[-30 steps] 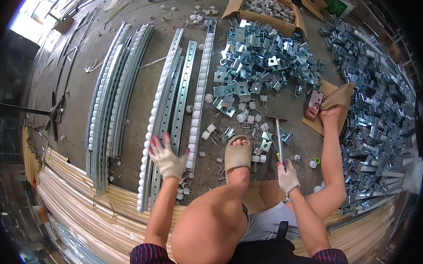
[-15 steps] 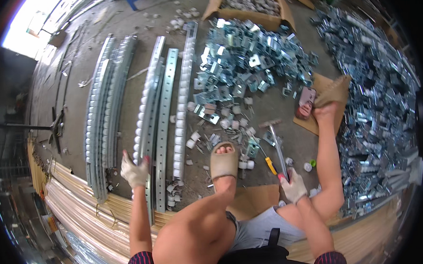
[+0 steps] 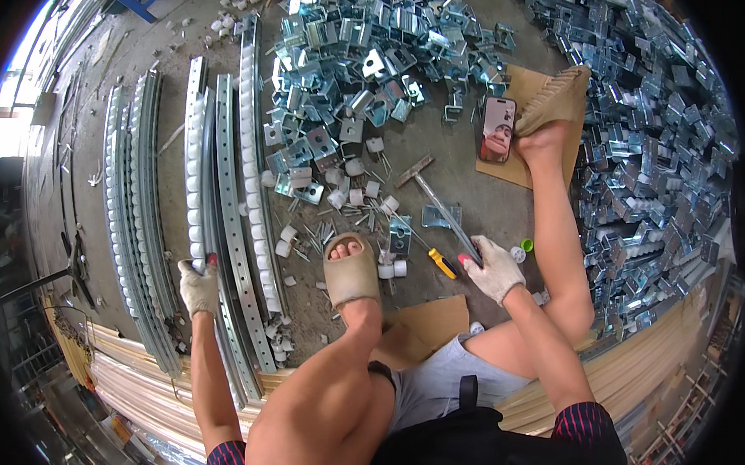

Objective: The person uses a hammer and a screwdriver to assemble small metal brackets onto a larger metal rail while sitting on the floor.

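Observation:
My left hand (image 3: 199,287), in a white glove with coloured fingertips, pinches the near part of a metal roller rail (image 3: 193,161) lined with white rollers. Just right of it lie a bare perforated metal rail (image 3: 234,180) and a second roller rail (image 3: 253,171). My right hand (image 3: 495,270), gloved too, is closed round the handle of a hammer (image 3: 443,206). The hammer slants up and to the left, its head just over the floor. Below the hammer lie a yellow-handled screwdriver (image 3: 442,263) and a zinc-coloured bracket (image 3: 399,234).
Bent metal brackets (image 3: 356,42) are heaped ahead, with a larger heap (image 3: 652,162) along the right. Loose white rollers (image 3: 336,199) and pins litter the middle. A phone (image 3: 497,130) lies on cardboard (image 3: 541,92) by my right foot. More roller rails (image 3: 138,193) lie far left.
The hammer has swung so its head points farther left and away from me. My left hand keeps its hold on the roller rail. The whole view has shifted.

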